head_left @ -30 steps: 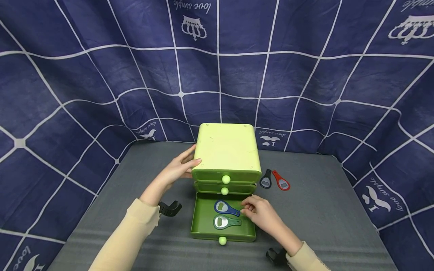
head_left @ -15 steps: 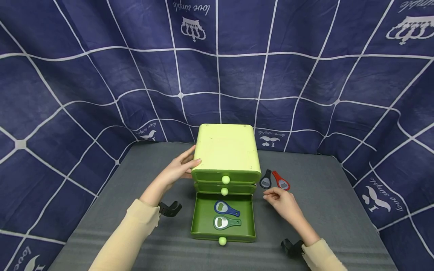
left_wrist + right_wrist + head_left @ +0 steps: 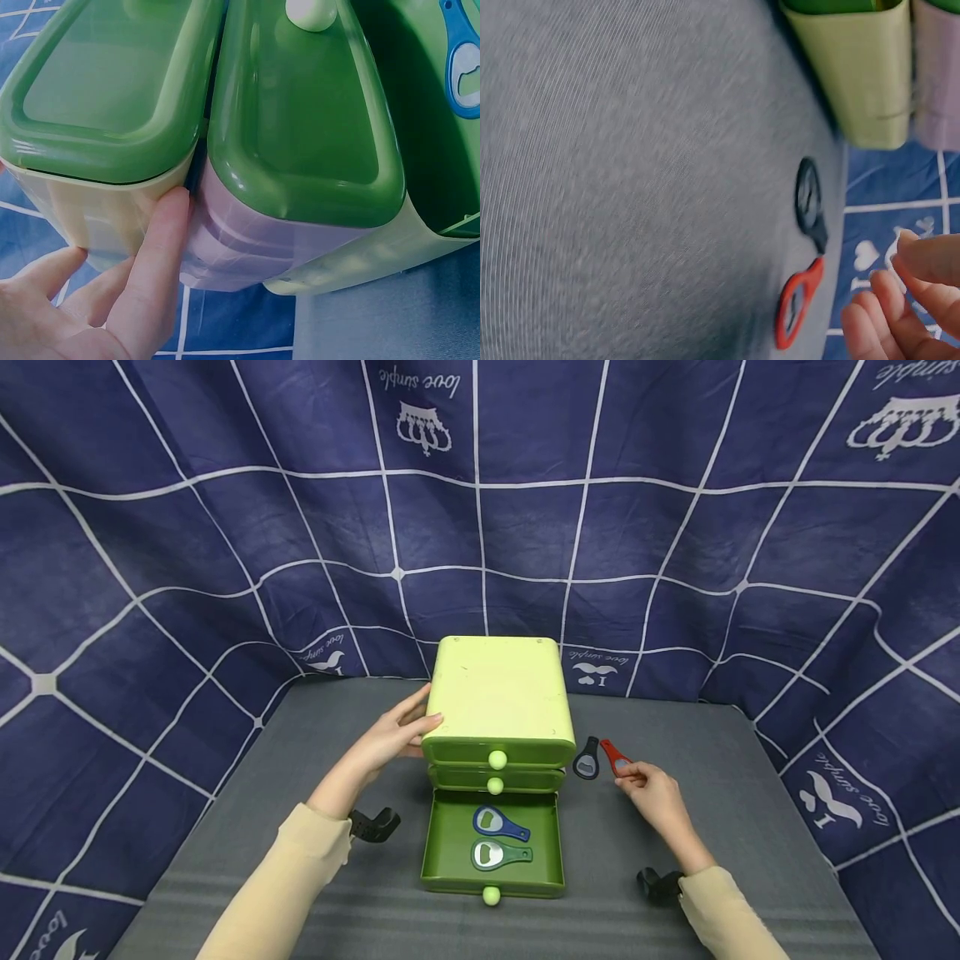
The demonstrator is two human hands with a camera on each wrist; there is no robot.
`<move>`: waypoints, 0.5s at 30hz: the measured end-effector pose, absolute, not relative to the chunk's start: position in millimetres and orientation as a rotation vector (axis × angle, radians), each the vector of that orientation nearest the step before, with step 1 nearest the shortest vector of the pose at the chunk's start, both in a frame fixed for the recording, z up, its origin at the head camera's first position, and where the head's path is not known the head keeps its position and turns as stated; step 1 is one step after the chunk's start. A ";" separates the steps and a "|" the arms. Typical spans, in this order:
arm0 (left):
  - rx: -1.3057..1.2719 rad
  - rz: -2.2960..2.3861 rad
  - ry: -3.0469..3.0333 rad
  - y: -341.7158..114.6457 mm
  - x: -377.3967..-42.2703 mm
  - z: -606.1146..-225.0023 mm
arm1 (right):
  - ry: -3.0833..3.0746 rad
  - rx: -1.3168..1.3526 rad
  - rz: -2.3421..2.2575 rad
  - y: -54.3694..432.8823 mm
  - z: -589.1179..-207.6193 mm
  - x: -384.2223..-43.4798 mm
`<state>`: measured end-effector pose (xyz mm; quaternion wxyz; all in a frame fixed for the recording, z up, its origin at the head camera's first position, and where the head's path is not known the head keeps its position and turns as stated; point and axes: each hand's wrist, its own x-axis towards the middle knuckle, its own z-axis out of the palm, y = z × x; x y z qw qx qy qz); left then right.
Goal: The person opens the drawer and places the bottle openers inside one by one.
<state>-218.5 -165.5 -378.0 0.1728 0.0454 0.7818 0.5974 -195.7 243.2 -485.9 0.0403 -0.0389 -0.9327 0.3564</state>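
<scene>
A small chest of drawers (image 3: 498,689) has a pale yellow top and green drawer fronts; its bottom drawer (image 3: 442,860) is pulled out. Inside lie a blue bottle opener (image 3: 513,828) and a dark green bottle opener (image 3: 513,853). My left hand (image 3: 390,735) rests against the chest's left side, with fingertips (image 3: 172,206) touching its wall. On the right, my right hand (image 3: 652,789) reaches over the red bottle opener (image 3: 611,752), overlapping its ring end. In the right wrist view its fingers are loosely bent and hold nothing. A black bottle opener (image 3: 587,760) lies beside the red one.
The chest stands on a grey cloth-covered table (image 3: 315,877). Behind and around it hangs a navy curtain (image 3: 525,527) with white grid lines. The two upper drawers are closed, each with a round pale green knob (image 3: 497,760).
My right hand has moved away from the open drawer, rightward across the table to the red bottle opener. My left hand stays against the chest.
</scene>
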 end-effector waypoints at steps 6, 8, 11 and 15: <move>0.126 1.699 2.219 -165.2 -218.3 -377.9 | -2.893 -0.142 1.008 252.9 -496.2 -204.0; 0.126 1.697 2.221 -165.3 -218.3 -377.9 | -2.905 -0.173 0.984 254.6 -498.9 -207.2; 0.121 1.699 2.222 -165.0 -218.3 -377.6 | -2.911 -0.213 0.984 256.3 -502.6 -212.3; 0.124 1.699 2.220 -165.3 -218.4 -377.4 | -2.923 -0.242 0.973 257.4 -508.8 -218.0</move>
